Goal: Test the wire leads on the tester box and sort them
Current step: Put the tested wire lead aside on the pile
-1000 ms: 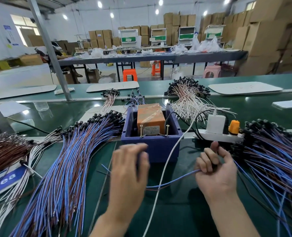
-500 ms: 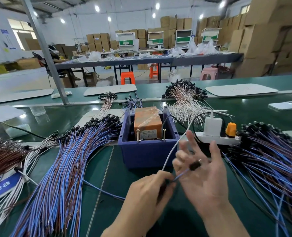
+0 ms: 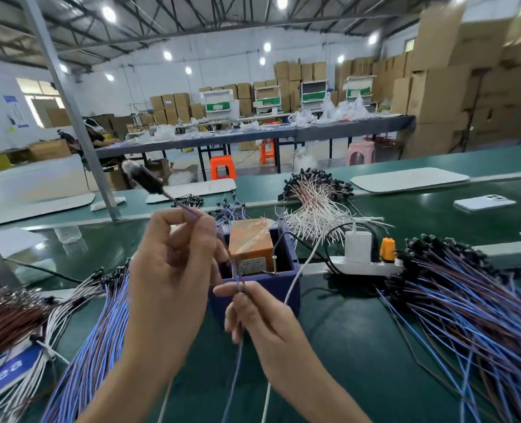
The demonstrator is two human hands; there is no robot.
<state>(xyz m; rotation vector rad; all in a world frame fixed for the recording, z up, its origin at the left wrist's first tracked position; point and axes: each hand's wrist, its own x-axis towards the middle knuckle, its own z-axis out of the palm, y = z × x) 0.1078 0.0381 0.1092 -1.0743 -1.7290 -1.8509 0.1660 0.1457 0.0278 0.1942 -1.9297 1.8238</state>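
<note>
One wire lead (image 3: pixel 237 277) pinched by left hand (image 3: pixel 173 279) and right hand (image 3: pixel 263 319) fingers (image 3: pixel 226 290) before tester box (image 3: pixel 286 290), wire bundles (image 3: pixel 466 315) either side.

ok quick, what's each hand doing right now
left hand: pinching the lead near its black tip
right hand: pinching the same lead lower down

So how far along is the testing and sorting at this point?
Done: a left bundle and a right bundle of leads flank the tester box; which is tested I cannot tell. In hand: the left hand and right hand pinch one blue lead raised before the box, neither end on its pins. Left: touch it to the pins, then sort it.
</note>
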